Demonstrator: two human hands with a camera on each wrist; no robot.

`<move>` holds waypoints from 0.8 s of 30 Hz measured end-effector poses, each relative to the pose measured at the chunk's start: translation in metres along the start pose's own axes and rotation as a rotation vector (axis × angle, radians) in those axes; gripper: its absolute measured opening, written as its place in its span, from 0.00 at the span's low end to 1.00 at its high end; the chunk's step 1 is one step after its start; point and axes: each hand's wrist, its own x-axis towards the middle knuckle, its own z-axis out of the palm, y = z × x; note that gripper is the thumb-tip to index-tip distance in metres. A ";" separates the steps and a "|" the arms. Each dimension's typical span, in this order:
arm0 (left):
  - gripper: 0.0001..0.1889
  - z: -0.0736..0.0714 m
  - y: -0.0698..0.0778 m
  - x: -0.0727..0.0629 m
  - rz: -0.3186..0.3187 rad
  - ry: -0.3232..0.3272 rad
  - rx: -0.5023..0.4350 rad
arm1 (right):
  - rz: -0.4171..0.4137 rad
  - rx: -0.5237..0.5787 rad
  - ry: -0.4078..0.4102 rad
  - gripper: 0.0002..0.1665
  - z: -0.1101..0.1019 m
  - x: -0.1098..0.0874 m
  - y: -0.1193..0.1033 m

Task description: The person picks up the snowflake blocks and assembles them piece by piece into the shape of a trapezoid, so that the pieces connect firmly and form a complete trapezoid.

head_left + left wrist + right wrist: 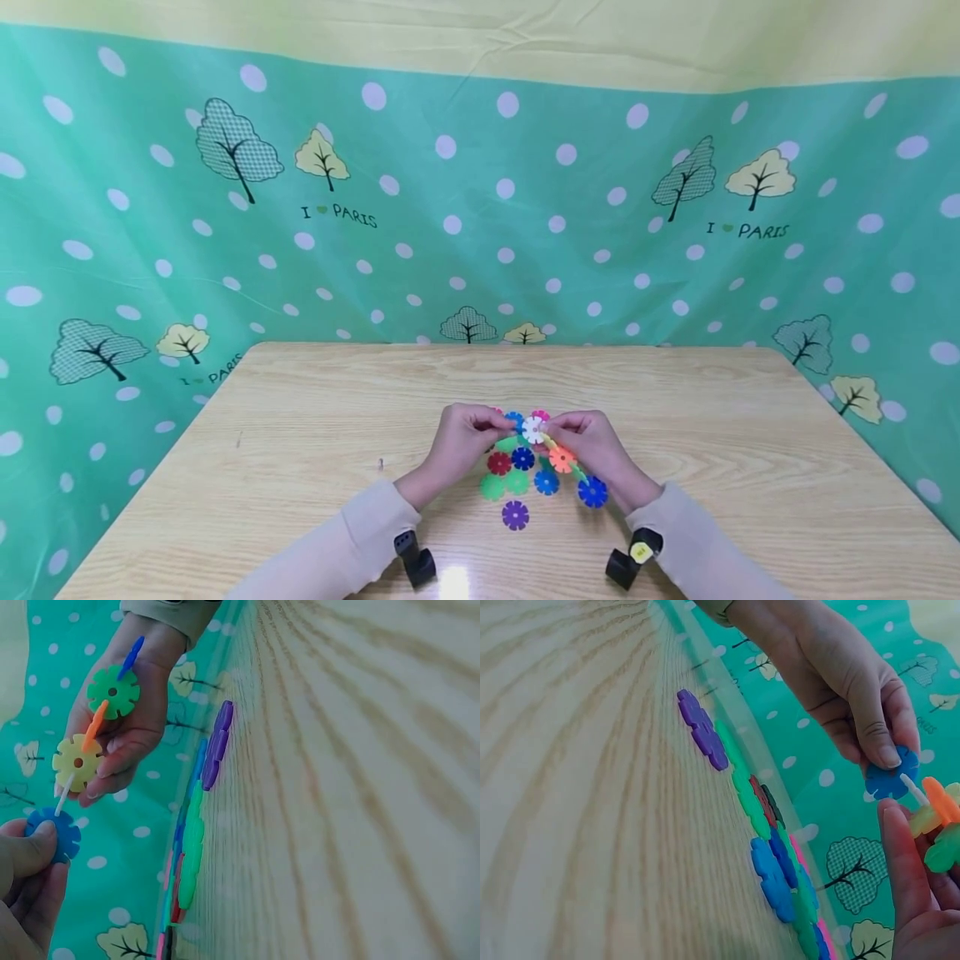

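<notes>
Between its thumb and fingers my left hand point(470, 437) pinches a blue notched disc point(54, 835). The white disc point(533, 430) is seen edge-on in both wrist views, right at the blue disc's rim. It leads a joined chain: a yellow disc point(69, 766), an orange disc point(562, 458), a green disc point(126, 703) and a dark blue disc point(592, 492). My right hand point(596, 450) holds this chain near the yellow disc, its fingers partly hidden behind the pieces. Both hands are raised above the table, close together.
Loose discs lie flat on the wooden table point(300, 467) under the hands: a purple one point(515, 515), a red one point(499, 463), a blue one point(547, 482), light green ones point(492, 487) and several more. A patterned green curtain point(480, 208) hangs behind the table.
</notes>
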 end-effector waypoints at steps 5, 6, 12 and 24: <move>0.05 0.001 0.007 -0.001 0.021 -0.001 0.031 | -0.021 0.000 -0.026 0.12 -0.001 -0.001 0.000; 0.05 0.001 0.007 -0.001 0.027 -0.002 0.029 | -0.020 0.006 -0.031 0.13 -0.001 -0.001 0.000; 0.05 0.005 0.001 0.001 0.054 0.023 0.031 | 0.023 0.025 0.007 0.10 0.000 -0.003 -0.002; 0.07 -0.002 -0.002 0.005 -0.071 -0.031 0.025 | -0.013 0.124 -0.065 0.15 0.002 -0.001 -0.003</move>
